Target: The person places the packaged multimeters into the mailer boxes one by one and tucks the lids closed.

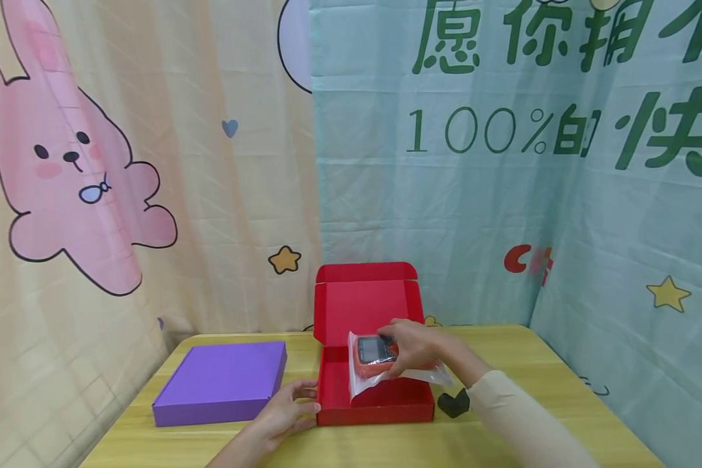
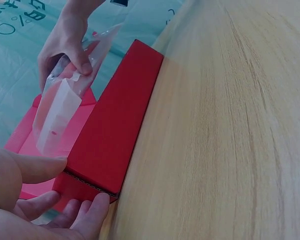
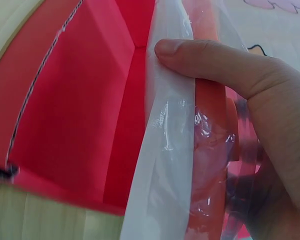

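Above the open red box (image 1: 374,416), tilted: one orange handheld device (image 1: 372,352), with screen, in a clear plastic bag (image 1: 358,387). Right hand (image 1: 414,346): thumb and fingers gripping it by its sides. Left hand (image 1: 288,414): relaxed, loosely bent fingers against the box's left wall. Advisable, I judge: box steady, pinch firm, loose plastic clear of the rim.

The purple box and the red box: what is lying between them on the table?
In the head view, the left hand is between the purple box and the red box; behind the hand, the table is bare.
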A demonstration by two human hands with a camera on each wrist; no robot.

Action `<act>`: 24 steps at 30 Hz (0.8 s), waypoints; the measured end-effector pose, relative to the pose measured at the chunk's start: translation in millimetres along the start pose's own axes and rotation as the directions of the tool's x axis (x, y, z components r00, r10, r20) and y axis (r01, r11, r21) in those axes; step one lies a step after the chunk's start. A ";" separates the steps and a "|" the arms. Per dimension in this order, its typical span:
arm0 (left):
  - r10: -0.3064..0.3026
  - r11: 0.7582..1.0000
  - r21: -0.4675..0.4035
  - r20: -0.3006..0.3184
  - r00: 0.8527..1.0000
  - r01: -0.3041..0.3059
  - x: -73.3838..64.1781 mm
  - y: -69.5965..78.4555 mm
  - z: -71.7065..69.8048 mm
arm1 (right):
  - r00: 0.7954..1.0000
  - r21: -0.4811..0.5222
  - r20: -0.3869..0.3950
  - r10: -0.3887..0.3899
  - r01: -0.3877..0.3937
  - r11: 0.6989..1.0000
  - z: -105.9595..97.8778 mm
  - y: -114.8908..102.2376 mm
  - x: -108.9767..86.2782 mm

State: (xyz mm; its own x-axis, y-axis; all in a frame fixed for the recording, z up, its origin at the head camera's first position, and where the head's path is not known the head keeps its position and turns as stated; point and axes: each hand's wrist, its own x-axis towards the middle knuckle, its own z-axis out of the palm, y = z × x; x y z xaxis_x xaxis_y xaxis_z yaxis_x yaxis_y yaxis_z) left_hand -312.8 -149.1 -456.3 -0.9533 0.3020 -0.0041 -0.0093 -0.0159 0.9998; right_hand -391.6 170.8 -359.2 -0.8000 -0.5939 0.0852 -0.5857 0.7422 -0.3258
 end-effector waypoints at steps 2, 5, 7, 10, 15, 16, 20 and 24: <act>0.000 1.000 -0.002 0.001 1.000 0.000 0.0 0.4 0.4 | 1.000 -0.005 0.005 0.005 -0.005 1.000 3.2 -2.4 2.2; -0.004 1.000 -0.003 -0.002 1.000 0.004 -0.1 1.5 1.1 | 1.000 -0.022 0.004 0.014 -0.014 1.000 7.0 -6.1 5.9; -0.006 1.000 -0.004 -0.005 1.000 0.005 0.0 2.2 1.6 | 1.000 -0.042 0.000 0.013 -0.013 0.999 8.8 -8.4 8.8; -0.003 1.000 -0.003 -0.005 1.000 0.003 -0.1 2.6 2.3 | 1.000 -0.055 0.002 0.004 -0.004 0.998 11.3 -11.8 12.9; -0.009 1.000 0.004 -0.008 1.000 0.009 -0.7 2.0 1.7 | 1.000 -0.060 0.012 -0.010 0.010 0.998 19.7 -17.0 19.0; -0.009 1.000 0.005 -0.009 1.000 0.009 -0.8 1.8 1.6 | 1.000 -0.060 0.012 -0.010 0.011 0.998 21.9 -17.9 20.2; 0.001 1.000 -0.002 -0.008 1.000 -0.001 -1.2 0.9 1.4 | 1.000 -0.063 0.018 -0.015 0.016 0.998 30.0 -20.1 25.7; 0.008 1.000 -0.010 -0.006 1.000 -0.008 -1.2 0.8 1.7 | 1.000 -0.060 0.023 -0.006 0.007 0.998 35.5 -19.7 30.3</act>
State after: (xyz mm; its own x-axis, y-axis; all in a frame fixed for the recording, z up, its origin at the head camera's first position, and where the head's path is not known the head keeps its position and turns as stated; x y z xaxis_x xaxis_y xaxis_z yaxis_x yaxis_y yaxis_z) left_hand -311.1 -147.9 -455.5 -0.9552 0.2958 0.0042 -0.0043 -0.0282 0.9996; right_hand -399.7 127.2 -383.6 -0.7933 -0.6053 0.0656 -0.5983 0.7551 -0.2683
